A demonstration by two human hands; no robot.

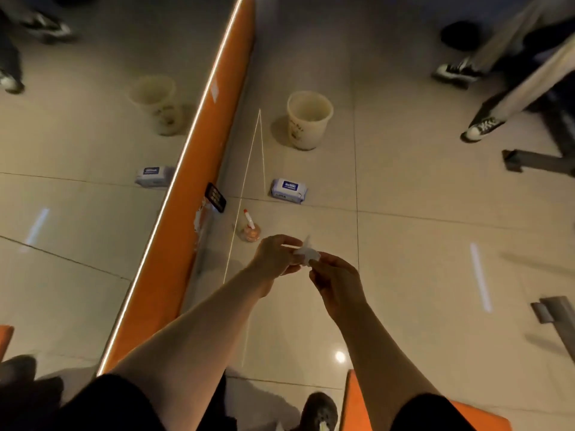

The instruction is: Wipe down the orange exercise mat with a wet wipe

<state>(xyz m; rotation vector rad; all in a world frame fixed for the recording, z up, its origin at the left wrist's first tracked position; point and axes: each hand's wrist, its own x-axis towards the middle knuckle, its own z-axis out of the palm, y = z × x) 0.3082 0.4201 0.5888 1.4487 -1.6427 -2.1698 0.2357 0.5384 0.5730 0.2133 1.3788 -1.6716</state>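
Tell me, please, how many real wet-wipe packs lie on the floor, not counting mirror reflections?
1: the wet-wipe pack lies on the tiles between the bucket and the spray bottle.

Glossy tiled floor [404, 259] with bucket [308, 119], wipes pack [288, 188], spray bottle [249, 227].

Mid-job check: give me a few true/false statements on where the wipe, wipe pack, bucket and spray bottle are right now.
1. Both hands hold the wipe. True: left hand and right hand pinch it between them.
2. The wipe is pressed on the mat. False: it is held in the air above the floor.
3. The wipe pack lies on the floor beyond the hands. True.
4. The bucket lies tipped over. False: it stands upright, opening up.
5. The spray bottle stands inside the bucket. False: it is on the floor, apart from it, nearer the hands.
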